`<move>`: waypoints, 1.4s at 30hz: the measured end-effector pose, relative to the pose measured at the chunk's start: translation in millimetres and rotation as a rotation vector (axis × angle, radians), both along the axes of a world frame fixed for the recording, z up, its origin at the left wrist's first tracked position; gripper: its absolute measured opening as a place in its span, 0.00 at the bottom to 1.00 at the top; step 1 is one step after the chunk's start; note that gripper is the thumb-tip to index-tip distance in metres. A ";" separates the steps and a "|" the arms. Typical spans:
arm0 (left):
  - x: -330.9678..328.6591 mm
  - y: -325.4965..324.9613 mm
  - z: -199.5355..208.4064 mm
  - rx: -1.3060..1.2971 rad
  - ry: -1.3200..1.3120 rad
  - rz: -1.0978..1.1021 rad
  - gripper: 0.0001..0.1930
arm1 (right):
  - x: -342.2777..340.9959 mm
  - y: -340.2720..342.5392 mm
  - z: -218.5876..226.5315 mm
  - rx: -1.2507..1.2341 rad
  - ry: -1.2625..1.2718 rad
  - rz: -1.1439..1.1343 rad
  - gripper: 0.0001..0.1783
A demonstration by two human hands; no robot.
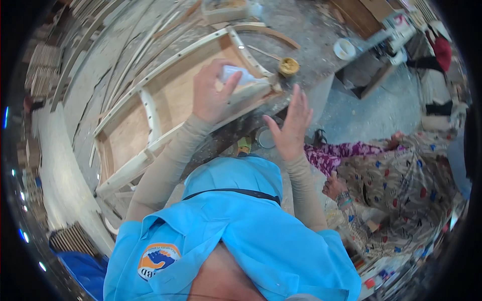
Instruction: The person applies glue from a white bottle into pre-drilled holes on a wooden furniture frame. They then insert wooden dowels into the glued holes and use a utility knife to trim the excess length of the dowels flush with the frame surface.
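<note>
My left hand (213, 93) is curled around a smooth white object (238, 74) that narrows toward its right end like a squeeze bottle; its exact kind is hard to make out. It sits above the right end of a long wooden frame (148, 113), which has pale rails, a cross rail and a thin brown panel. To the right, my right hand (292, 128) is raised in the air with thumb and fingers apart and nothing in it. Just beyond the frame's right corner stands a small round tub (288, 66) of yellowish paste.
Behind the frame lie a curved wooden strip (271, 34) and a pale rectangular container (225, 11). A white bucket (345, 48) stands at the far right of the worktop. Close on my right is another person in patterned clothing (396, 190). Long thin strips (131, 62) lie at the left.
</note>
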State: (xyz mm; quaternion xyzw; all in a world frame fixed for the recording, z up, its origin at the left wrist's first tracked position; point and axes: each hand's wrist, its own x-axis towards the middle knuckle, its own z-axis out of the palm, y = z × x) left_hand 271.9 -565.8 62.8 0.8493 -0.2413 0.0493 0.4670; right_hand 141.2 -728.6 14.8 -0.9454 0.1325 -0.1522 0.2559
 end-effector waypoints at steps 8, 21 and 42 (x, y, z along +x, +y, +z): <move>-3.5 8.7 -7.5 -0.092 -0.066 0.196 0.14 | -1.7 4.9 3.7 -0.024 -0.176 0.152 0.41; -58.7 215.9 13.4 -1.173 0.259 0.399 0.09 | 5.6 141.0 50.0 0.327 -0.261 0.816 0.11; -419.0 566.0 19.4 -1.290 -0.145 1.313 0.15 | -88.3 764.7 -68.1 -0.175 0.327 1.426 0.36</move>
